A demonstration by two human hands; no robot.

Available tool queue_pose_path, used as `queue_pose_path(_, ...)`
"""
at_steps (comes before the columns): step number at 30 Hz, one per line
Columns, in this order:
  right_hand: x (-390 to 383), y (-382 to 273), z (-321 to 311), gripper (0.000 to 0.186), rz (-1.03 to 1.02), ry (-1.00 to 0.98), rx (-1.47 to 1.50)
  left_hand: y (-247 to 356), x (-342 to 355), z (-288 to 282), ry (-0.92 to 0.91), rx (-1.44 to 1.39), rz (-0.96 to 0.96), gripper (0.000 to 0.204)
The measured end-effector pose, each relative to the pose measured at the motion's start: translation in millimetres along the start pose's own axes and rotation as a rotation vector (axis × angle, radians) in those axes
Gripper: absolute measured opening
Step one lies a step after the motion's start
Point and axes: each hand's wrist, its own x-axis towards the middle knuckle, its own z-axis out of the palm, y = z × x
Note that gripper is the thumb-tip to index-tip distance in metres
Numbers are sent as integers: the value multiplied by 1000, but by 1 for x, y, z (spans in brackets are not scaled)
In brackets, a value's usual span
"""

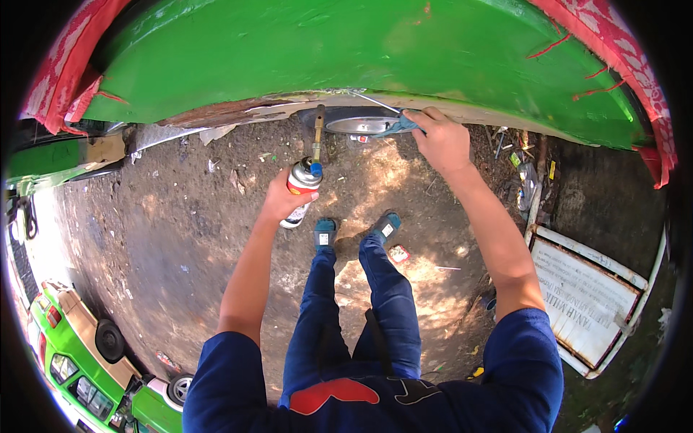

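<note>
My left hand point(280, 193) grips a gas canister point(297, 211) topped by a blue knob and a brass torch nozzle point(318, 126), which points up toward the bottom edge of a large green painted panel point(346, 50). My right hand point(440, 144) is closed on a thin metal rod tool point(377, 101) with blue material point(398, 126) bunched at its grip. The rod's far end reaches the panel's lower edge, where bare, rusty-brown patches point(209, 110) show. Behind the nozzle and rod lies a dark, curved part with a silvery oval point(361, 125).
My sandalled feet point(325, 234) stand on bare dirt with scattered litter. A white-framed signboard point(581, 296) lies at the right beside sticks and rubbish point(527, 180). Red patterned cloth point(628, 65) hangs over the panel's ends. A green vehicle point(79, 372) is at the lower left.
</note>
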Motion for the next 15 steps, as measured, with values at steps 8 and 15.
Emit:
queue_pose_path(8,7,-17,2,33,-7,37,22,6,16,13,-70,31,-25,64)
queue_pose_path(15,-5,5,-15,33,49,2,-12,5,26,24,-82,44,-31,65)
